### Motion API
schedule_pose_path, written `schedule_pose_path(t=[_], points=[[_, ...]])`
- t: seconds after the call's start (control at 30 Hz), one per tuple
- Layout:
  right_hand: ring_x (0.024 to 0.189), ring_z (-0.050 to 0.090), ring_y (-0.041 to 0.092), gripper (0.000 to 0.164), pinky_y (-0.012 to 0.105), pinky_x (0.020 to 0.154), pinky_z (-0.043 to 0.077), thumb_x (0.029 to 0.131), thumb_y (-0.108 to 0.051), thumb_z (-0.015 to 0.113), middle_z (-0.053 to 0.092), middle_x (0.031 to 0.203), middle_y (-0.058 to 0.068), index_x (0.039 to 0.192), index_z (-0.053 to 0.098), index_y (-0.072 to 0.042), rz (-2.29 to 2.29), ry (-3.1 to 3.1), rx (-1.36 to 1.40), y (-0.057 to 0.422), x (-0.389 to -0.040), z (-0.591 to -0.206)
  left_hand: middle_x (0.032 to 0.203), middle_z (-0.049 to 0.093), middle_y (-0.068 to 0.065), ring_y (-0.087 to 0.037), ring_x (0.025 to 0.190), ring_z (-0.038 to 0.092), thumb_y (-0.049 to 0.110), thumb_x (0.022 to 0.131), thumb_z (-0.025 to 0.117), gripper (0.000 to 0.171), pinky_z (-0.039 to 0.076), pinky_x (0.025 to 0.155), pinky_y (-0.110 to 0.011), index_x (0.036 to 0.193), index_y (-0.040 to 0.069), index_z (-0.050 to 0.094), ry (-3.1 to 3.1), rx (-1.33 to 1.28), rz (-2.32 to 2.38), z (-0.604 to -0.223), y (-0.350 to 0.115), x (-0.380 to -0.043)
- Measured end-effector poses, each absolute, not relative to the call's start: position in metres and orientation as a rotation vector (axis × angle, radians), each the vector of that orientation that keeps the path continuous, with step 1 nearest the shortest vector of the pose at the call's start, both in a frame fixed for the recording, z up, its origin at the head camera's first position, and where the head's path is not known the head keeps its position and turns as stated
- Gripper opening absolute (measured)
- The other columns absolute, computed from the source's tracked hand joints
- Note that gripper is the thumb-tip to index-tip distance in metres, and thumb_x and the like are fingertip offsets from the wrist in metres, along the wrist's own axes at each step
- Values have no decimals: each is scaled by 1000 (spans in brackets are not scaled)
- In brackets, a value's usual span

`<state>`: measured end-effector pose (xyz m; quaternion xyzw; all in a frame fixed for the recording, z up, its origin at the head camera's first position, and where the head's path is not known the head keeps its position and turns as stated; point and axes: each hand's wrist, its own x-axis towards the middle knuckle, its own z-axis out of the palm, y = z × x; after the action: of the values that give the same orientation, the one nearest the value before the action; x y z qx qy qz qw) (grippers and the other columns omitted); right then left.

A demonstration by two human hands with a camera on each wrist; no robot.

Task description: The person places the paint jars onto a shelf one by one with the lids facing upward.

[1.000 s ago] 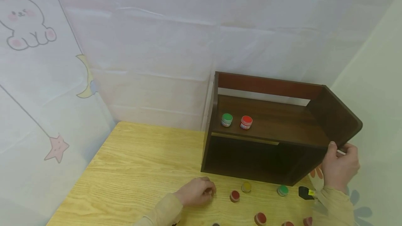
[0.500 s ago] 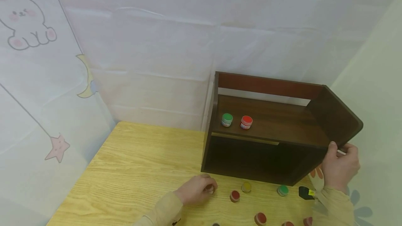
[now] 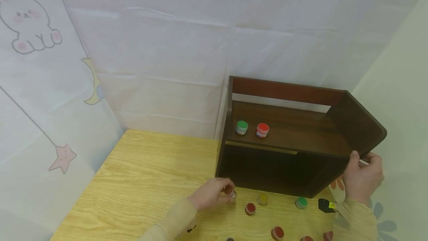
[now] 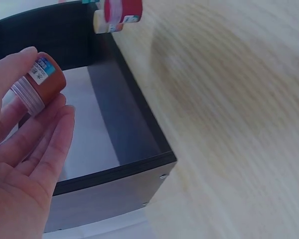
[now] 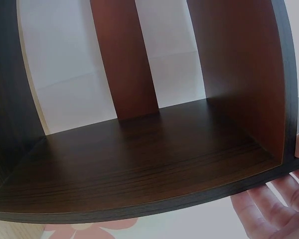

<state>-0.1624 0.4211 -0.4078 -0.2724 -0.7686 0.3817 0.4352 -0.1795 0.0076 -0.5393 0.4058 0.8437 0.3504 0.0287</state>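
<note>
A small paint jar (image 4: 51, 83) with reddish-brown paint and a printed label is held between the thumb and fingers of my left hand (image 3: 210, 195), just in front of the shelf's lower left corner. My right hand (image 3: 362, 177) grips the front edge of the dark brown wooden shelf (image 3: 291, 122) at its right side panel, thumb on one face and fingers on the other. On the upper board stand a green paint jar (image 3: 242, 128) and a red paint jar (image 3: 262, 130), side by side toward the left.
On the wooden table (image 3: 150, 166), a dark red jar (image 3: 250, 209), a yellow jar (image 3: 262, 199) and a green jar (image 3: 301, 203) stand before the shelf. More red jars (image 3: 277, 233) lie nearer. A black object with a yellow label (image 3: 326, 205) sits by the right forearm.
My left hand has risen and moved slightly right toward the shelf, bringing the paint jar into clearer view. The right hand keeps its grip on the shelf.
</note>
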Motion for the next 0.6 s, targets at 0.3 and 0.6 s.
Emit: schedule_pose_path(t=[0.3,0.6], points=[[65,44,-25,8,10,66,33,99,-33,58,44,84,-29,94,55,-28,955,-1923,-686,423,-162,-409,95,63,15,4,86,56,28,94,77,23,48,78,-15,111,15,69,2630,1246,1045,-526,10,-183],[65,44,-25,9,10,67,33,100,-33,58,44,85,-29,94,56,-27,954,-1929,-679,422,-163,-409,97,66,13,4,88,57,33,96,74,25,48,80,-15,111,13,71,2643,1282,1027,-513,12,-184]])
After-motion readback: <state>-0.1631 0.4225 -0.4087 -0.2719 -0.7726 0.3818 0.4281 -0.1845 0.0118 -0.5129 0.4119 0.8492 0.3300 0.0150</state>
